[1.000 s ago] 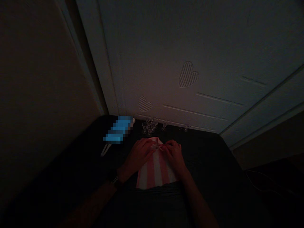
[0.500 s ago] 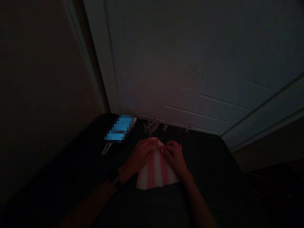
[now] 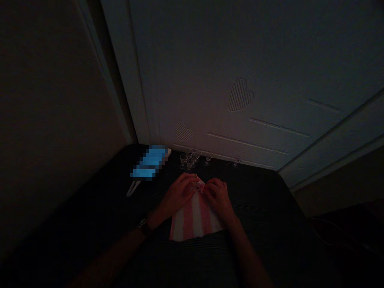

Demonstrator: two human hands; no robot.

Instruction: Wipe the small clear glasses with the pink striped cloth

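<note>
A pink-and-white striped cloth (image 3: 192,218) lies on the dark table under both hands. My left hand (image 3: 179,193), with a watch on its wrist, is closed around a small clear glass (image 3: 197,186) at the cloth's far end; the fingers hide most of it. Close by on the right, my right hand (image 3: 216,193) pinches a fold of the cloth against the glass. Just beyond the hands stands a cluster of small stemmed glasses (image 3: 189,160).
One more small glass (image 3: 208,159) stands right of the cluster, and another (image 3: 236,163) farther right along the wall. A phone-like device with a lit, blurred screen (image 3: 150,162) lies at the back left. A pale panel with heart reliefs (image 3: 241,96) borders the table's back. The room is dim.
The view has shifted slightly. My left hand has turned a little at the wrist, and more of the glass shows between the hands. Both hands stay at the cloth's far end.
</note>
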